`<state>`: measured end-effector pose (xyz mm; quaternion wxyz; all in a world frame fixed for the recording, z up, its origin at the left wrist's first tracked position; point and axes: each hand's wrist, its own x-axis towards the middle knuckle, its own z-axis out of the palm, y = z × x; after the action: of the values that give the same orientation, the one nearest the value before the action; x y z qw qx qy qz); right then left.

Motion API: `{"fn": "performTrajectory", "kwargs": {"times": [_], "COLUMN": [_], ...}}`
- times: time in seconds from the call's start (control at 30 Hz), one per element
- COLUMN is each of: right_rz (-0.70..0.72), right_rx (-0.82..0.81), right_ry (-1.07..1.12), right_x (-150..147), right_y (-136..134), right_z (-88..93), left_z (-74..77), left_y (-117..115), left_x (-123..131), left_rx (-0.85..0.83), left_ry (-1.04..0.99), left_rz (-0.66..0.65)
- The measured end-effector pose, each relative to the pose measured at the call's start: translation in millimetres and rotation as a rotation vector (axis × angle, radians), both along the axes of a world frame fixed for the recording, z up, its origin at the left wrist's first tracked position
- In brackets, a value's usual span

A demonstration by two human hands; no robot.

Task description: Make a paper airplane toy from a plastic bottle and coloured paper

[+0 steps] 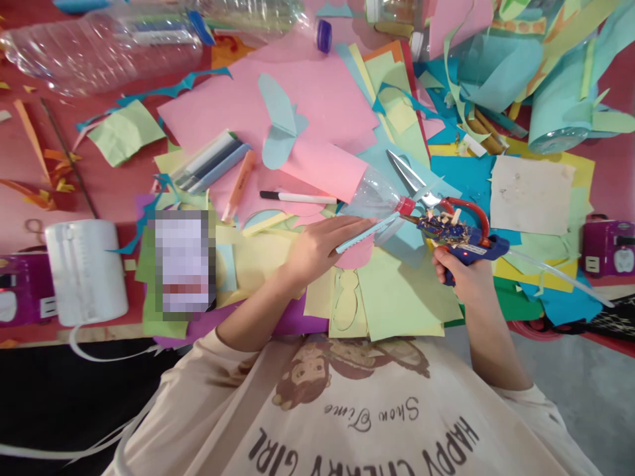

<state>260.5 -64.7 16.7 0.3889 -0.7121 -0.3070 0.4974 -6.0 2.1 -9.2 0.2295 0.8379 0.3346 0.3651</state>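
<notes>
My left hand [317,246] is closed on a light blue paper strip [368,233], which points toward the red cap [407,205] of a clear plastic bottle [376,192]. Pink paper [325,170] wraps the bottle's body, and a light blue paper butterfly shape [281,125] stands at its far end. In my right hand [464,274] is a blue hot glue gun [483,246], its nozzle close to the strip's tip by the cap; whether they touch I cannot tell. Dried glue and scraps cling to the gun's front. Red-handled scissors [414,177] lie open just beyond it.
A glue stick [560,274] trails right from the gun. Left are a phone [182,264], a white power strip [86,271] and several markers [213,162]. Plastic bottles [104,49] lie at the back; a blue-wrapped bottle [560,109] stands right. Coloured paper covers much of the table.
</notes>
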Motion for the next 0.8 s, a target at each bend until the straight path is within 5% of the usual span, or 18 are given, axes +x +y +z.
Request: {"fn": "performTrajectory", "kwargs": {"times": [0.2,0.33,0.57,0.7,0.8], "right_rz": [-0.004,-0.044,-0.481,-0.585,-0.448], "right_rx": [0.030,0.120,0.394,0.294,0.151], "right_ry": [-0.016,0.028,-0.256,-0.440,-0.597], "right_x": [1,16,85,119,132], "right_y": [3,9,36,46,47], "right_z": [4.1,18.1,15.8,3.0,1.9], "left_z": [-0.3,7.2,14.7,17.0,20.2], "left_y": [-1,-3,-5,-2,-1], "left_x": [0,5,8,9,11], "left_rx": [-0.112,-0.357,-0.767,-0.860,-0.923], "left_ry": [-0.129,-0.228,-0.291,-0.293,-0.273], "left_rz": [-0.067,0.022,0.200,0.207,0.171]}}
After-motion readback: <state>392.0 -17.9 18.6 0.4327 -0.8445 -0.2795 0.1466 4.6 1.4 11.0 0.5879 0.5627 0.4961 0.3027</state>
